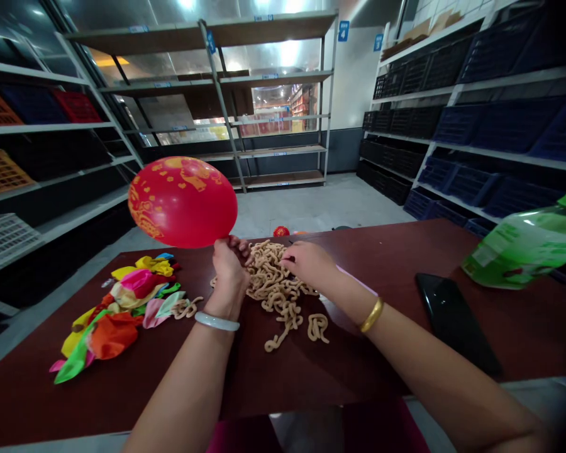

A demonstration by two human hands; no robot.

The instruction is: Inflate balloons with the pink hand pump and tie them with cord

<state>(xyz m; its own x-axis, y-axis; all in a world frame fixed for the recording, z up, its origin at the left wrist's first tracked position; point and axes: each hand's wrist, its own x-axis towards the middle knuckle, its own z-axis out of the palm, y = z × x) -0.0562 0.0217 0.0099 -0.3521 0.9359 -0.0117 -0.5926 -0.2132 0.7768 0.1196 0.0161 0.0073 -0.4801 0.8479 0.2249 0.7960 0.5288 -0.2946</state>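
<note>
In my left hand [230, 261] is the neck of an inflated red balloon [183, 202] with yellow printed patterns; its fingers are closed just under it. My right hand [309, 263] is at the right side of a pile of tan, curly, cord-like pieces [270, 277]. Its thumb and fingertips are pinched together, and what is between them, if anything, is too small to make out. A separate small tan coil [317, 328] lies nearer to me. Left of my left wrist, several limp balloons [132, 289] in mixed colours are heaped together.
A black phone [455, 321] lies on the dark red table [387, 352] at the right, beside a green bottle [523, 245]. Behind the table stands a metal shelf rack [273, 151]. Shelves with dark crates [471, 179] line the right, and more crates [9, 236] the left.
</note>
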